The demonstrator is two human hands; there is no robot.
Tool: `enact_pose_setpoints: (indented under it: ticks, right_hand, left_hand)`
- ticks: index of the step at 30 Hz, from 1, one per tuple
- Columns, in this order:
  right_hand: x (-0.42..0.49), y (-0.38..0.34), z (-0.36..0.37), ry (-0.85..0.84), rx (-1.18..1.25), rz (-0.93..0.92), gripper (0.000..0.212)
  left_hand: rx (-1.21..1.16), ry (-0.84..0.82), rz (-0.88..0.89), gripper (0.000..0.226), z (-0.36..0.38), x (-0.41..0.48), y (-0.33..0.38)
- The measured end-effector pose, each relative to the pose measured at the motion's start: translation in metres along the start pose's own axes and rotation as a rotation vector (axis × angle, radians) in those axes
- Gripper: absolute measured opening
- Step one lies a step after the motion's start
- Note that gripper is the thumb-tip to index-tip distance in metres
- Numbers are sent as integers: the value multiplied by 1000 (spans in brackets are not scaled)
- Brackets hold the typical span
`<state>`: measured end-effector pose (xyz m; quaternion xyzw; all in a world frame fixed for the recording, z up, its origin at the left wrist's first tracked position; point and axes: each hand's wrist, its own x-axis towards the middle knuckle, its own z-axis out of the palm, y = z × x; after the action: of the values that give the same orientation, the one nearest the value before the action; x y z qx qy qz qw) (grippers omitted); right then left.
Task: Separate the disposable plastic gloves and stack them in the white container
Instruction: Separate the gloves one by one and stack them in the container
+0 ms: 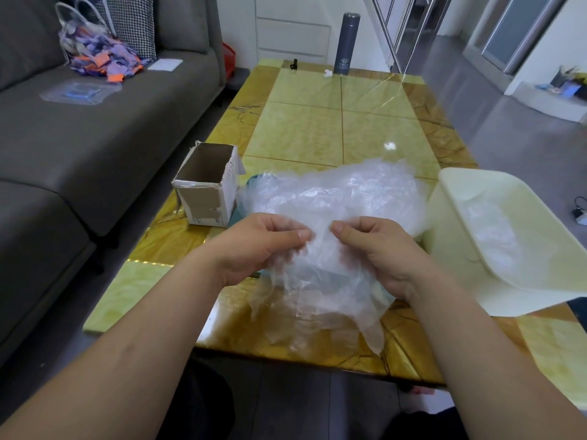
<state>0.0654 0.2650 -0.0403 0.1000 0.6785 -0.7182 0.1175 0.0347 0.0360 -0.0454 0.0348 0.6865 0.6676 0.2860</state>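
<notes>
Nearest: left hand (263,246) and right hand (378,249), raised just left of the white container (444,223), close together but not touching. Each pinches thin clear film between thumb and fingertips. The held clump (320,281) of gloves hangs from both and trails down to the bench (317,122) on the near side of the container. Reads as working one glove free; the layers are not parted yet (film too sheer to count how many). Behind the hands, touching the container's left wall: loose heap (333,192) of gloves, crumpled and large, unsorted. Inside the container, which sits tipped toward the person: a small pale wad of stacked gloves (492,236), low against the bottom. Judgement: task begun but early, with a few in, far more out, most of the separating left. Further left of the container, past the heap: open cardboard box (206,185), contents not visible. Far beyond the container, at the bench's back edge: grey flask (346,42).
</notes>
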Motion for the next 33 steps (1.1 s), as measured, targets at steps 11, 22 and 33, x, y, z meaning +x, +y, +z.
enact_pose_setpoints:
  ticks: [11,22,33]
  right_hand:
    - [-1,-7,0,126,47,-128,21]
    - [6,-26,-11,143,-115,-121,15]
    - [26,-38,-20,397,-233,-128,13]
  left_hand:
    - [-113,105,36,19,-2,-3,2]
    - [-134,297,162,10,-8,7,29]
    - [3,112,433,15,-14,-58,111]
